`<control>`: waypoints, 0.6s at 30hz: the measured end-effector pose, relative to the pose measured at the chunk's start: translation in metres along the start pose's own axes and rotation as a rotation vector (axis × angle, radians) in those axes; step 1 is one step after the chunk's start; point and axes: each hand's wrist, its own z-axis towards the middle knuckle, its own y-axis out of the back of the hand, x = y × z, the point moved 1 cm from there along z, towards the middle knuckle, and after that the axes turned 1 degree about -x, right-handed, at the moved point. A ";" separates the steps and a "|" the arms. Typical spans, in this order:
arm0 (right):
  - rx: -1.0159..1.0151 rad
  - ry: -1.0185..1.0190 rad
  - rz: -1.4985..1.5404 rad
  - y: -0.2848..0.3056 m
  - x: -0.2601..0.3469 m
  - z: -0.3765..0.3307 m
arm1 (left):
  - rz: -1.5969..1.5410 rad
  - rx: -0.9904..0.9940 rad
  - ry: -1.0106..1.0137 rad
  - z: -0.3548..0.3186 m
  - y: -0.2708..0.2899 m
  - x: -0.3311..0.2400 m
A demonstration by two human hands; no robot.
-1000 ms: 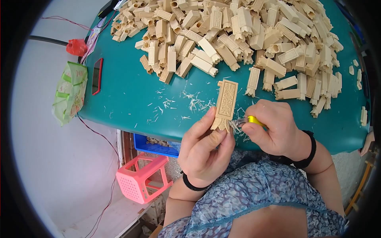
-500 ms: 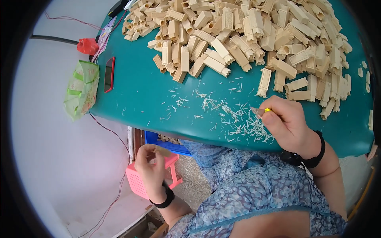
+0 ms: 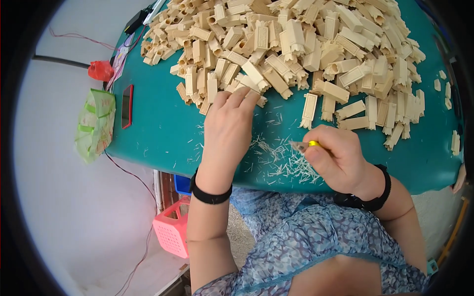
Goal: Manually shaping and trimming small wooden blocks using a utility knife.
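Observation:
My left hand [image 3: 228, 129] reaches over the front edge of a heap of pale carved wooden pieces [image 3: 291, 37], back of the hand up. Its fingers look stretched out and a little apart against the nearest pieces; the thumb and fingertips are partly hidden. My right hand [image 3: 340, 155] is closed around a craft knife [image 3: 302, 145] with a pointed blade and a bit of yellow showing, the blade pointing left. Below the blade lie thin pale shavings [image 3: 281, 160] on the green tabletop [image 3: 158, 126]. One carved piece [image 3: 309, 110] stands apart just beyond my right hand.
At the table's left lie a red-edged phone [image 3: 127, 106], a green-and-clear plastic bag [image 3: 96, 123] and a red bag [image 3: 100, 70]. A pink stool [image 3: 172, 232] and a blue bin [image 3: 182, 184] are below the left edge. Small wooden bits [image 3: 448, 90] lie far right.
My left hand has swung up from beside the table, above the pink stool, to the heap's front edge. My right hand keeps its hold on the knife. The whole view has shifted slightly.

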 end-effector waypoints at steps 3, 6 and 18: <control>0.008 -0.008 -0.006 0.001 -0.002 -0.001 | -0.031 0.127 -0.031 0.006 -0.013 0.000; -0.004 -0.004 -0.020 0.002 -0.004 -0.001 | -0.005 0.114 0.035 0.003 -0.017 -0.001; -0.021 -0.202 0.243 0.006 -0.005 0.001 | -1.466 -0.127 0.557 -0.043 0.037 -0.055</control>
